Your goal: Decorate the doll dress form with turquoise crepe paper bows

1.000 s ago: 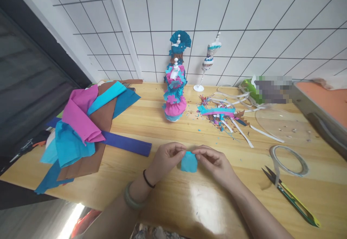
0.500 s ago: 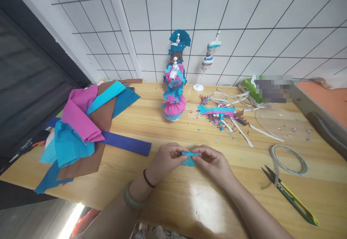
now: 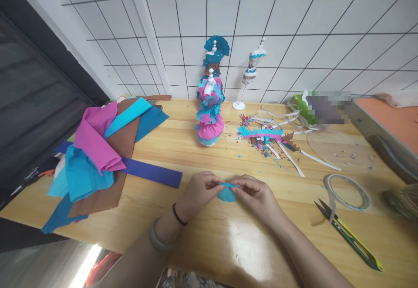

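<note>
A small piece of blue crepe paper point(image 3: 226, 194) hangs between my two hands, just above the wooden table. Its upper edge is folded over into a narrow band. My left hand point(image 3: 204, 190) pinches the left end of that band between thumb and fingers. At the other end, my right hand point(image 3: 256, 194) has the same kind of pinch. Farther back stands a small dress form point(image 3: 210, 105) in ruffled pink and blue paper, with another in dark teal point(image 3: 217, 48) behind it.
Crepe paper sheets point(image 3: 94, 140) lie heaped at left. Paper scraps point(image 3: 261, 135) and white strips are scattered behind my right hand. At right are a tape roll point(image 3: 365, 198), thread snips point(image 3: 355, 244) and a clear plate point(image 3: 339, 150). A third dress form point(image 3: 251, 74) leans near the wall.
The blue paper's top edge has been folded over, so the hanging part is shorter and now rounded below. Both hands stay in place. A blurred object has appeared at the right edge.
</note>
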Demonstrator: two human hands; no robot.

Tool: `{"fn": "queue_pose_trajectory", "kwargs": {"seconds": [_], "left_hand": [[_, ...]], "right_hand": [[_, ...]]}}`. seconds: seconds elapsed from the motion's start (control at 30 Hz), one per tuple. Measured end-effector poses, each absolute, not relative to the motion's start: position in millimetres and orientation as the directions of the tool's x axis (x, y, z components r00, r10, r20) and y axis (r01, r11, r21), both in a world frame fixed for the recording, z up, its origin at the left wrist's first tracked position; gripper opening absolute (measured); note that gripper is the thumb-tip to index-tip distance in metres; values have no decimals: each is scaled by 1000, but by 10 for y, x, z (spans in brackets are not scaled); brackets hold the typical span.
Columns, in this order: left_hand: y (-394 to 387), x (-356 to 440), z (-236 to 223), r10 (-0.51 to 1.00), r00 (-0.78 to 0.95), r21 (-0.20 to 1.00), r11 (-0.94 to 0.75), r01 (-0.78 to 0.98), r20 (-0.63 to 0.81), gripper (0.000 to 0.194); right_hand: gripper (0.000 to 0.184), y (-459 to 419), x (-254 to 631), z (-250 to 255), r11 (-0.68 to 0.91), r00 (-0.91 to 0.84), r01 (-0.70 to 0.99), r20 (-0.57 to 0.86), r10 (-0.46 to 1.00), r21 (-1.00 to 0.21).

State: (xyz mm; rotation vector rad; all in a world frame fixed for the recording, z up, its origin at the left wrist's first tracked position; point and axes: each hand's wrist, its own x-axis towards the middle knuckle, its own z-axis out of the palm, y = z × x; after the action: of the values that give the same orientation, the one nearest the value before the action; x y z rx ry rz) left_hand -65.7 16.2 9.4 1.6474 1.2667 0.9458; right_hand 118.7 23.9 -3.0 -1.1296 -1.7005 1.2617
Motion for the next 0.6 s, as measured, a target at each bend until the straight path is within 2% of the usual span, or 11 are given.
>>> {"fn": "queue_pose_trajectory", "kwargs": {"seconds": [0.47,0.6], "left_hand": [[150,-658,137,968,251,922,-124,367,30,14],[136,-640,116,962,274,917,-108,385,-2,14]], "right_hand": [[14,264,1191,65,261,-426,265,131,895,-928],[13,259,1179,67,252,-430,262,121,895,-932]]}}
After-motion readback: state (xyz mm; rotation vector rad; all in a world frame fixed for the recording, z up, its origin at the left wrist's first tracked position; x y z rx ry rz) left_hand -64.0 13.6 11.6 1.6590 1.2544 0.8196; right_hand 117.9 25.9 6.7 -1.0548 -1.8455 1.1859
